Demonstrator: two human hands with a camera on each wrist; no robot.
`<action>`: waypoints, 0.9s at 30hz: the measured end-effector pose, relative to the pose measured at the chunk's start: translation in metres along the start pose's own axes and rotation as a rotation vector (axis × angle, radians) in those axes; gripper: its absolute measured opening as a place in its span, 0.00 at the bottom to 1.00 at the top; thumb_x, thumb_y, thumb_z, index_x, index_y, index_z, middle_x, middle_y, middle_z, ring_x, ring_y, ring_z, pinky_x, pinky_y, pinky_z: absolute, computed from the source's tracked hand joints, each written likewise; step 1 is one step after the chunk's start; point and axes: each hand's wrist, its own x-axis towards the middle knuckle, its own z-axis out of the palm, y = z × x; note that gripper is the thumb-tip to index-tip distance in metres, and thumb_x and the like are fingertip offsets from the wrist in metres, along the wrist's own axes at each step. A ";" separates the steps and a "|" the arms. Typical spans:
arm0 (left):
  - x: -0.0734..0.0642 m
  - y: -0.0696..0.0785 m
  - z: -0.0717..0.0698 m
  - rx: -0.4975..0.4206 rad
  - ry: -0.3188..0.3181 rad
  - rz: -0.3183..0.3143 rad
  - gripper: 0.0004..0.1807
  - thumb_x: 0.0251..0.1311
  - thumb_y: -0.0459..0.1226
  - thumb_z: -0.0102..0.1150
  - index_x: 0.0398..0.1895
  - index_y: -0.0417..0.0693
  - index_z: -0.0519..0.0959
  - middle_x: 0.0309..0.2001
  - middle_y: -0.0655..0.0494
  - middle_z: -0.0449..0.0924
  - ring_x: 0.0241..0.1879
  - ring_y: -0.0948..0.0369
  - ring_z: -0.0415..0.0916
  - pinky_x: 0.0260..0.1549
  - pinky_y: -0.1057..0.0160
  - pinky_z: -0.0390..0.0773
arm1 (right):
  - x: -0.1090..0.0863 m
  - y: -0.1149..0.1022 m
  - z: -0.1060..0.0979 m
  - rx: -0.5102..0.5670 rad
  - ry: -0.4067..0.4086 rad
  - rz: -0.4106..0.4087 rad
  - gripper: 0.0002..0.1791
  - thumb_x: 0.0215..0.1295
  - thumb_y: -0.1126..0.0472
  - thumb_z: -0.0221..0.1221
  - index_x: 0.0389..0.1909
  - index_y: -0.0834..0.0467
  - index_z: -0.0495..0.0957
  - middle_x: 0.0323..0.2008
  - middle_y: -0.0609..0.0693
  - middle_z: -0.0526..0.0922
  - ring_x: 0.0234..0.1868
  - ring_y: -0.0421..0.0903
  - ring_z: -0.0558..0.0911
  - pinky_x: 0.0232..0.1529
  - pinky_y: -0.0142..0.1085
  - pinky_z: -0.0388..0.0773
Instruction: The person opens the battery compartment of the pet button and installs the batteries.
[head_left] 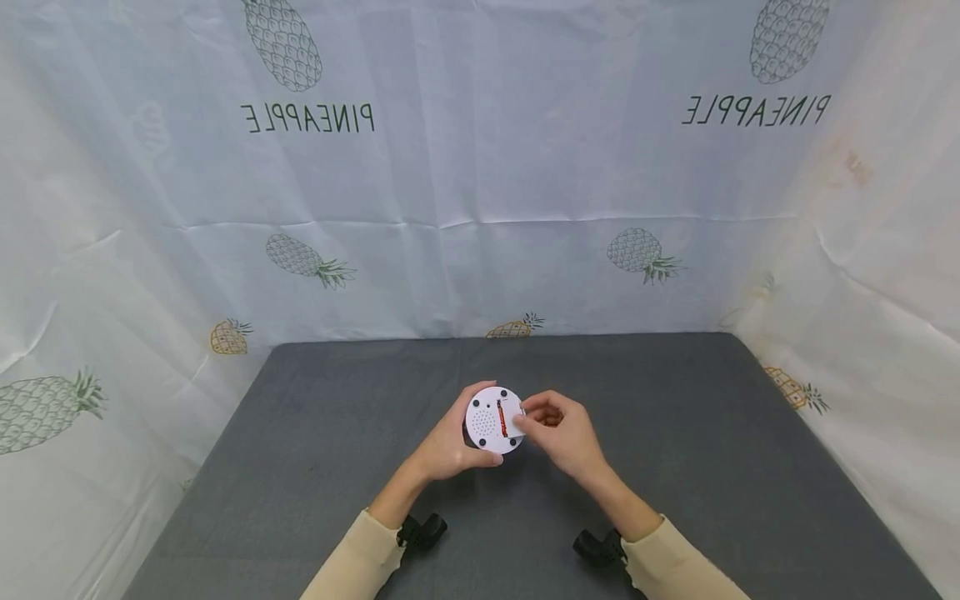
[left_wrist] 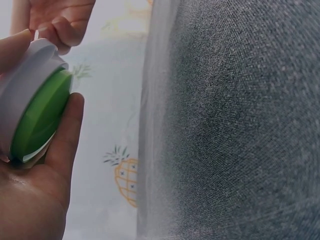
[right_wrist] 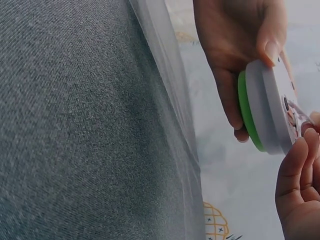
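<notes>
A round white device (head_left: 483,423) with speaker holes and small dark feet faces up in the head view, both hands meeting at it. Its other side is a green dome (left_wrist: 42,117), seen in the left wrist view. My left hand (head_left: 448,443) grips the device by its rim, thumb below and fingers above. A red battery (head_left: 502,418) shows in a slot in its white face. With thumb and fingertips, my right hand (head_left: 566,433) pinches the white battery cover (head_left: 513,410) beside that slot; the cover stands tilted up in the right wrist view. Fingers partly hide it.
A dark grey cloth-covered table (head_left: 360,392) lies beneath the hands. White curtains (head_left: 465,167) printed with pineapples enclose its back and sides. Black wrist mounts (head_left: 423,531) sit at both cuffs.
</notes>
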 end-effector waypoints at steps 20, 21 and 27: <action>-0.001 0.002 0.000 0.010 0.016 -0.010 0.56 0.47 0.34 0.77 0.78 0.57 0.55 0.62 0.50 0.67 0.53 0.54 0.70 0.50 0.57 0.72 | -0.005 -0.002 0.007 -0.188 0.071 -0.181 0.07 0.66 0.65 0.67 0.43 0.56 0.87 0.31 0.42 0.84 0.29 0.40 0.78 0.31 0.32 0.76; -0.001 0.002 0.000 0.012 0.018 -0.009 0.56 0.46 0.34 0.77 0.78 0.57 0.55 0.62 0.50 0.67 0.53 0.54 0.70 0.51 0.56 0.72 | -0.004 -0.002 0.007 -0.196 0.077 -0.192 0.07 0.65 0.65 0.68 0.43 0.56 0.88 0.31 0.41 0.84 0.29 0.40 0.78 0.31 0.32 0.76; -0.001 0.002 0.000 0.022 0.024 -0.001 0.56 0.46 0.34 0.77 0.78 0.57 0.55 0.63 0.50 0.68 0.55 0.54 0.69 0.52 0.56 0.71 | -0.003 0.001 0.007 -0.190 0.112 -0.214 0.06 0.62 0.65 0.70 0.40 0.55 0.89 0.30 0.41 0.81 0.29 0.40 0.77 0.30 0.32 0.76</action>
